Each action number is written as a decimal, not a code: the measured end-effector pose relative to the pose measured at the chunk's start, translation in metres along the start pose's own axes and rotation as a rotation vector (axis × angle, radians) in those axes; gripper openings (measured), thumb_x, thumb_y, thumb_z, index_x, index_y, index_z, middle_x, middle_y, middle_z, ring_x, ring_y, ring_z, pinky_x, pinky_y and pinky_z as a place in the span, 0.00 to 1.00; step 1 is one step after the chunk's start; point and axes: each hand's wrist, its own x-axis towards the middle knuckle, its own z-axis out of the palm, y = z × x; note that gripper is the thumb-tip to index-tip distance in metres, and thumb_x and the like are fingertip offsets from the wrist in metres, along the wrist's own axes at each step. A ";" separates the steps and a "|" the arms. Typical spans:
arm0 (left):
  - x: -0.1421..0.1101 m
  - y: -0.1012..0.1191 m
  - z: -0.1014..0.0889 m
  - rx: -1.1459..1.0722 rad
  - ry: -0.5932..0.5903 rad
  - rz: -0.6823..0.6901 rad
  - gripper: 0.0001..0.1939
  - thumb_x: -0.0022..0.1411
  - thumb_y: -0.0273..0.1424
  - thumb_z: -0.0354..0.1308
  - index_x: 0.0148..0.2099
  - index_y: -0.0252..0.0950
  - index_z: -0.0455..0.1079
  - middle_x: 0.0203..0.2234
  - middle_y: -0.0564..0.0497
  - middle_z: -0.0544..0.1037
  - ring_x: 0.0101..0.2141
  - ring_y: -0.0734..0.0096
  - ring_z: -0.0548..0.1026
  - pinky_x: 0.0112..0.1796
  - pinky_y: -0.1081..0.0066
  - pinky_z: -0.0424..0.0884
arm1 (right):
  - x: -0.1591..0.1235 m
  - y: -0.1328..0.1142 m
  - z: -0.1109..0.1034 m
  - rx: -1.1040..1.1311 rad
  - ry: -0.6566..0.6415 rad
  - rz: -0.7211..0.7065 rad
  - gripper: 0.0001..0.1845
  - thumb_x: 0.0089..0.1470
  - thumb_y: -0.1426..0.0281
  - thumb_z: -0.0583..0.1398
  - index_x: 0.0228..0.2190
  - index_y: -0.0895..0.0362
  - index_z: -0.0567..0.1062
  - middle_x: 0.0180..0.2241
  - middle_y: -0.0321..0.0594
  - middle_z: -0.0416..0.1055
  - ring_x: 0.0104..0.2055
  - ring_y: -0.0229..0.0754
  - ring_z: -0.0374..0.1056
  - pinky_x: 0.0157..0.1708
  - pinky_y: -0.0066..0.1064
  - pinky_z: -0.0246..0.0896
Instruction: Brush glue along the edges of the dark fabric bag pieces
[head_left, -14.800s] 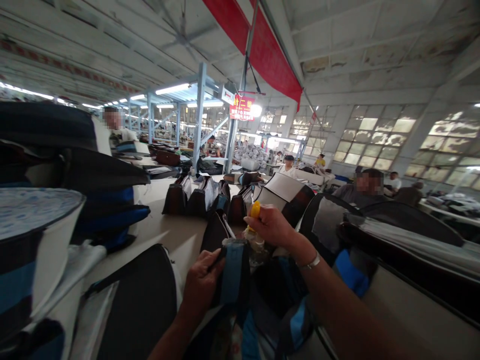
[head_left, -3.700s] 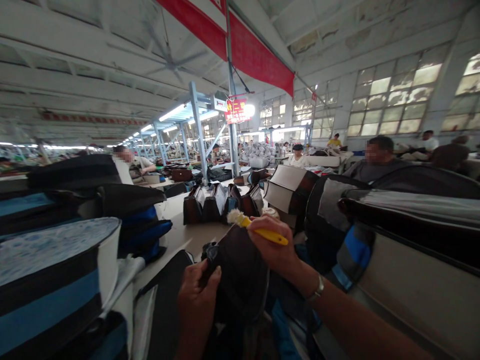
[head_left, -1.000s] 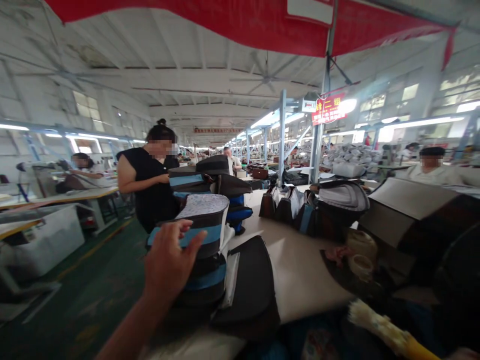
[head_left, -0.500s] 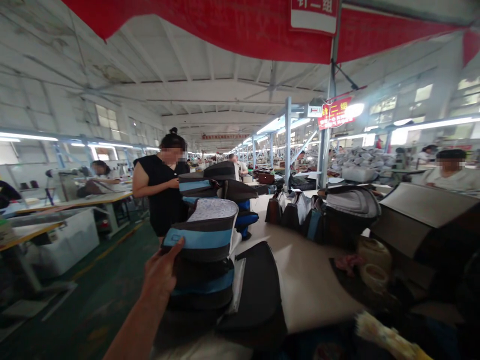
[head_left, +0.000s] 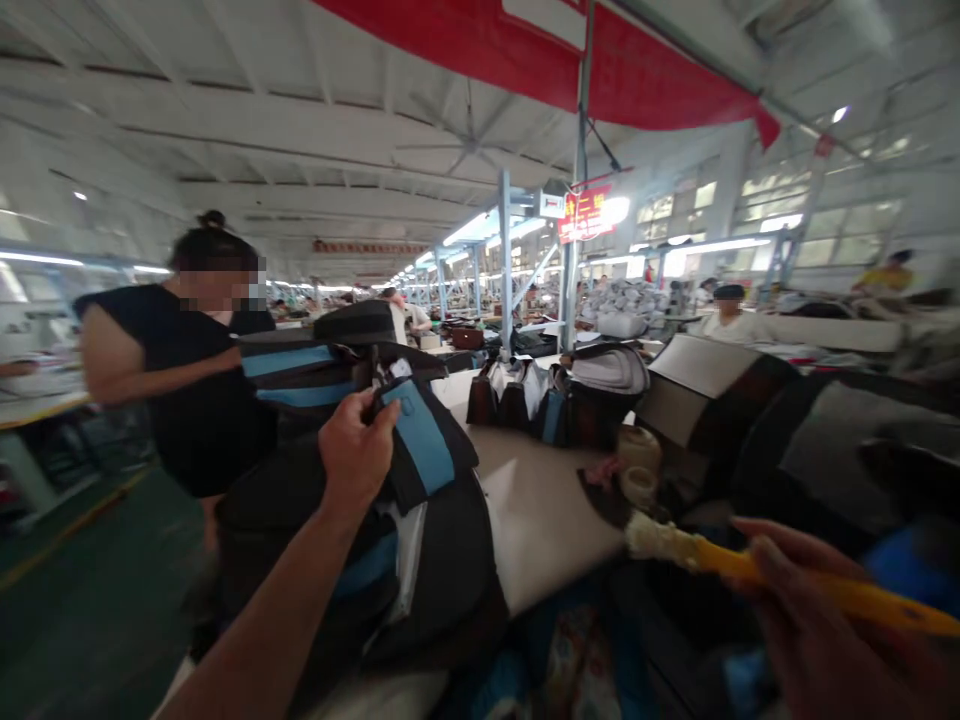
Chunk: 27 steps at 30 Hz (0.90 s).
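Bag (head_left: 435,570) pinched by its blue strap (head_left: 420,435) in the closed left hand (head_left: 352,450) could slip and knock the piled bags (head_left: 300,365) on the table (head_left: 555,520); the right hand (head_left: 817,630), wrapped round a yellow brush (head_left: 720,560), could smear it if swung across.

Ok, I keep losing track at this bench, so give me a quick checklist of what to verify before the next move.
1. Left hand grip on the black-and-blue bag: ok, its fingers pinch the top edge.
2. Right hand hold on the yellow-handled brush: ok, the handle lies across the fingers.
3. Bristles free of the things below them: cannot tell from this view.
4. Cream pot upright on the bench: ok.
5. Room beside the bag: not ok, a person in a black top stands close behind it.
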 end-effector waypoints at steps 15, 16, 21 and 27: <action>-0.046 0.025 0.179 -0.025 -0.118 0.522 0.07 0.66 0.30 0.51 0.41 0.34 0.68 0.37 0.41 0.72 0.44 0.54 0.71 0.45 0.61 0.67 | 0.163 0.143 0.094 -0.568 0.105 0.076 0.20 0.57 0.56 0.62 0.29 0.62 0.74 0.25 0.37 0.71 0.27 0.37 0.68 0.30 0.30 0.65; -0.058 0.015 0.183 -0.021 -0.129 0.535 0.07 0.67 0.30 0.51 0.41 0.34 0.68 0.36 0.41 0.72 0.43 0.54 0.71 0.45 0.61 0.67 | 0.169 0.157 0.093 -0.644 0.086 0.091 0.18 0.59 0.58 0.62 0.28 0.62 0.73 0.25 0.36 0.71 0.29 0.37 0.69 0.33 0.31 0.67; -0.126 -0.027 0.191 -0.031 -0.202 0.605 0.05 0.67 0.28 0.51 0.39 0.36 0.68 0.33 0.43 0.73 0.38 0.58 0.72 0.41 0.64 0.68 | 0.190 0.214 0.089 -0.953 0.004 0.165 0.16 0.61 0.60 0.61 0.31 0.62 0.74 0.32 0.39 0.73 0.36 0.39 0.71 0.41 0.36 0.69; -0.167 -0.033 0.174 -0.096 -0.393 0.461 0.08 0.68 0.35 0.53 0.44 0.36 0.67 0.36 0.46 0.73 0.38 0.61 0.74 0.40 0.65 0.71 | 0.201 0.273 0.105 -1.173 -0.108 0.213 0.15 0.63 0.61 0.59 0.38 0.62 0.74 0.37 0.41 0.73 0.38 0.40 0.71 0.40 0.36 0.70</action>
